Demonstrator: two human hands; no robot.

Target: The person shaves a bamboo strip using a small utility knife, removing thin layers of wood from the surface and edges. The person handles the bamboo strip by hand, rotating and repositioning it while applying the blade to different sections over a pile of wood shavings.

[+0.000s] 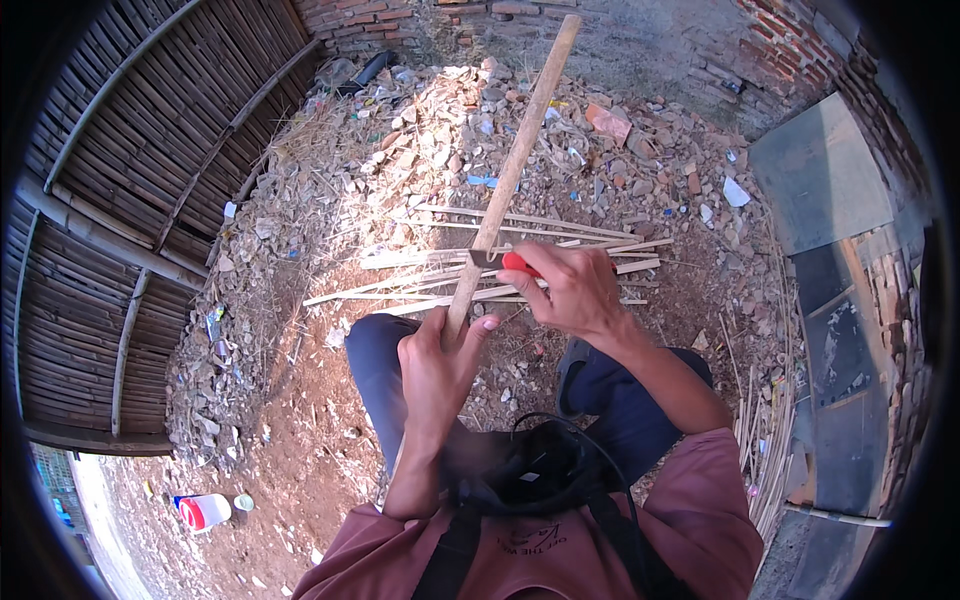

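A long wooden stick slants up and away from my lap toward the far wall. My left hand is wrapped round its near end, the thumb sticking out to the right. In my right hand is a red-handled knife, its short dark blade lying across the stick a little beyond my left hand. The fingers hide most of the handle. Beneath the stick, several pale thin wooden strips lie roughly crosswise on the ground between my knees and the rubble.
Broken brick and stone rubble spreads ahead. A bamboo slat wall stands left, a brick wall at the back, and grey panels at right. A white and red container lies on the ground at lower left.
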